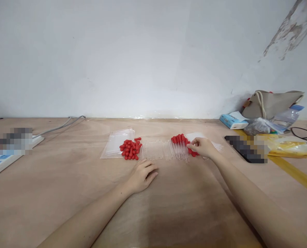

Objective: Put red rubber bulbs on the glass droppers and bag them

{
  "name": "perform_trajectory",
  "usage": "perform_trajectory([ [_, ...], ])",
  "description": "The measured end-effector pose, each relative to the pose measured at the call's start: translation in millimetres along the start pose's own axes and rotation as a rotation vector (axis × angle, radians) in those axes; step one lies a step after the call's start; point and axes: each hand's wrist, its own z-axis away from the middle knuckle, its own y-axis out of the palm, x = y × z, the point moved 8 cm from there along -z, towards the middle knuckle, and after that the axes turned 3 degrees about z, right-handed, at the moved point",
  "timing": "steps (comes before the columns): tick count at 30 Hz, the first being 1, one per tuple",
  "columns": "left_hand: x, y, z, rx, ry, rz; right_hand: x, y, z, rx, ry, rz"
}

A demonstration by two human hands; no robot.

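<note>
A pile of loose red rubber bulbs (130,148) lies on the wooden table (65,193), left of a row of clear glass dropper tubes (155,151). Further right stands a cluster of droppers with red bulbs fitted (179,144). My right hand (203,147) is at the right end of that cluster, its fingers pinched on a red-bulbed dropper. My left hand (142,175) rests on the table just in front of the clear tubes, fingers loosely curled and holding nothing. Clear plastic bags (115,144) lie beside the loose bulbs.
A white power strip (3,158) with a grey cable sits at the left edge. At the right are a dark phone (242,146), a blue box (232,120), a beige bag (272,103), a yellow packet (290,147) and black cables. A white wall rises behind.
</note>
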Motion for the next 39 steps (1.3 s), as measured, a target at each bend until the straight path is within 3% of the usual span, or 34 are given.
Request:
perform_trajectory([
  [4, -0.2, -0.2, -0.3, -0.01, 0.008, -0.006, 0.0, 9.7, 7.9, 0.002, -0.039, -0.03],
  [13, -0.3, 0.9, 1.1, -0.009, 0.012, -0.007, -4.3, 4.1, 7.3, -0.091, 0.099, -0.051],
  [18, 6.9, -14.4, -3.9, -0.187, -0.034, -0.071, -12.0, 0.8, 4.1, -0.126, 0.131, -0.099],
  [21, 17.3, -26.4, -17.6, -0.292, -0.145, -0.189, -0.3, -6.2, 7.2, -0.245, 0.044, -0.189],
  [26, 38.2, -21.4, -55.1, -0.269, -0.39, -0.342, 46.4, -4.6, 43.3, -0.462, -0.202, -0.275],
  [31, 51.7, -3.5, -77.9, -0.198, -0.588, -0.414, 93.9, 19.4, 86.7, -0.437, -0.56, -0.135],
  [39, 66.0, 0.8, -90.9, -0.097, -0.788, -0.427, 96.3, 37.2, 86.7, -0.371, -0.631, -0.119],
])
